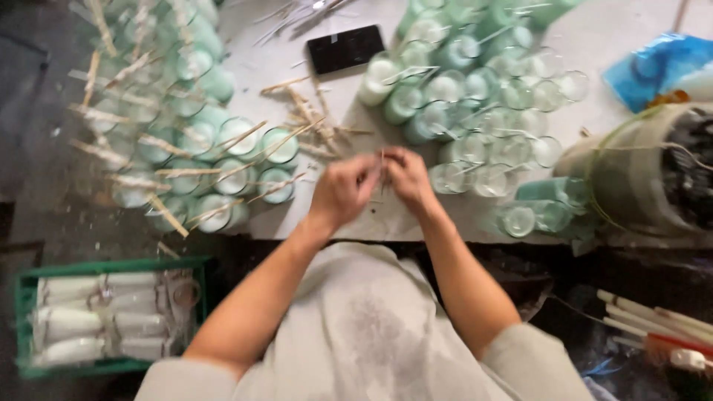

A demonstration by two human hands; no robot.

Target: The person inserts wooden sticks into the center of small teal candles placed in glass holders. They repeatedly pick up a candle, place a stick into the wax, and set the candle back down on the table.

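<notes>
Near the front edge of the white table (639, 37), at scene centre, the left hand (343, 189) and right hand (407, 177) meet fingertip to fingertip, both pinched closed on a thin pale stick (382, 165) that stands roughly upright between them, its long axis running near to far. Neither hand is clearly the nearer to it, since both touch it, though motion blur hides the exact grip. Glass jars topped with wooden sticks (223, 167) lie to the left, empty glass jars (483, 126) to the right, loose sticks (312, 111) just beyond the fingers.
</notes>
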